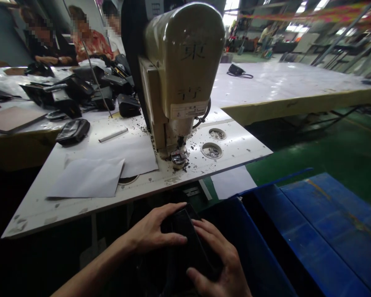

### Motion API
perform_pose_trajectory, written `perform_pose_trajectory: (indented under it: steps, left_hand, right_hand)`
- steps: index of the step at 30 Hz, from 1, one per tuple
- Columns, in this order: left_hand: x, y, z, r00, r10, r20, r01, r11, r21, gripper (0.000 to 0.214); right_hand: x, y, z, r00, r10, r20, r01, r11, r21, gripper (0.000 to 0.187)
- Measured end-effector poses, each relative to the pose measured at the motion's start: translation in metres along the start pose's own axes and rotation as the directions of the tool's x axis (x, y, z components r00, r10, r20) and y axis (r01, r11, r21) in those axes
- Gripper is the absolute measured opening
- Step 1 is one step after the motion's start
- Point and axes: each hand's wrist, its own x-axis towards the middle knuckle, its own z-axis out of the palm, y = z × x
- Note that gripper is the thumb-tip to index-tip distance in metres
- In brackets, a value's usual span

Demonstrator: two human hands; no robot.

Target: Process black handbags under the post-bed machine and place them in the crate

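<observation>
Low in front of me, below the worktable's front edge, both hands grip a dark, boxy black bag [185,235]. My left hand [156,231] holds its left side, thumb laid across the near face and fingers at the top edge. Along the right side, my right hand [221,260] has its fingers pressed to the bag and its thumb on the near face. The bag's lower part fades into shadow. Beyond the hands stands a beige machine head [193,53], with a metal working tip [178,156] at the tabletop, apart from the bag.
White paper sheets [89,177], a small black pouch [73,132] and dark scraps lie on the white worktable [235,144]. Black bags [102,88] pile up at back left, near several people. A blue bin [250,243] stands close on my right.
</observation>
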Motion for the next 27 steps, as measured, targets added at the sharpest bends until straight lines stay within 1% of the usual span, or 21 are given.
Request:
perform_pose_trajectory:
  steps: [3, 8, 9, 12, 14, 17, 20, 23, 25, 27]
  left_hand:
    - [-0.001, -0.002, 0.004, 1.0, 0.009, -0.027, -0.009, 1.0, 0.005, 0.078]
    - [-0.009, -0.001, 0.021, 0.983, -0.015, -0.185, 0.031, 0.996, 0.082, 0.071]
    - [-0.011, -0.001, 0.025, 0.979, -0.027, -0.202, 0.044, 0.996, 0.079, 0.067]
    - [-0.017, 0.002, 0.038, 0.972, -0.067, -0.224, 0.076, 0.997, 0.033, 0.063]
    - [-0.021, 0.005, 0.045, 0.962, -0.096, -0.256, 0.097, 0.995, -0.007, 0.064]
    - [-0.026, 0.009, 0.054, 0.947, -0.133, -0.292, 0.107, 0.989, -0.105, 0.072]
    - [-0.029, 0.014, 0.06, 0.941, -0.177, -0.287, 0.121, 0.972, -0.202, 0.083]
    - [-0.031, 0.021, 0.061, 0.934, -0.233, -0.269, 0.167, 0.954, -0.249, 0.093]
    - [-0.031, 0.029, 0.062, 0.923, -0.278, -0.264, 0.202, 0.938, -0.28, 0.099]
    - [-0.031, 0.036, 0.063, 0.908, -0.317, -0.273, 0.215, 0.914, -0.345, 0.092]
  right_hand:
    - [0.001, -0.005, -0.002, 0.998, -0.043, -0.044, 0.04, 0.996, -0.082, 0.076]
    - [0.006, -0.014, -0.008, 0.99, -0.11, -0.093, 0.084, 0.966, -0.246, 0.072]
    - [0.007, -0.015, -0.01, 0.988, -0.122, -0.096, 0.09, 0.955, -0.282, 0.072]
    - [0.009, -0.019, -0.011, 0.982, -0.154, -0.111, 0.107, 0.931, -0.348, 0.071]
    - [0.011, -0.023, -0.011, 0.974, -0.198, -0.109, 0.145, 0.918, -0.37, 0.074]
    - [0.013, -0.027, -0.01, 0.957, -0.279, -0.082, 0.222, 0.883, -0.415, 0.083]
    - [0.014, -0.028, -0.008, 0.948, -0.313, -0.05, 0.257, 0.85, -0.46, 0.083]
    - [0.011, -0.028, -0.007, 0.941, -0.336, -0.041, 0.269, 0.814, -0.515, 0.07]
    - [0.008, -0.031, -0.006, 0.94, -0.34, -0.009, 0.275, 0.773, -0.572, 0.052]
    - [0.006, -0.038, -0.007, 0.945, -0.324, 0.031, 0.271, 0.73, -0.627, 0.037]
